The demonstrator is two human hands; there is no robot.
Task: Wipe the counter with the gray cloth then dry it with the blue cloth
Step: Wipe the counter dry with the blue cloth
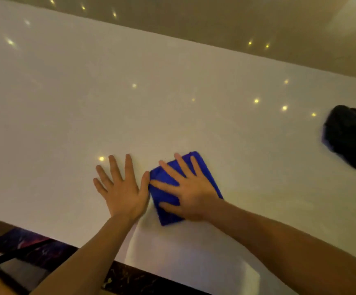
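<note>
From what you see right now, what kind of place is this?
Probably an indoor bar or reception area, though I cannot be sure: a long glossy white counter mirrors many small ceiling lights, with dark marble-like flooring below. The right hand presses a blue cloth on it.

The right hand [190, 191] lies flat on the folded blue cloth [204, 171], pressing it onto the white worktop [130, 116]. The left hand [122, 187] lies flat on the worktop just beside the blue cloth, fingers spread. A dark cloth [350, 136] sits bunched up, far right of the blue cloth.
</note>
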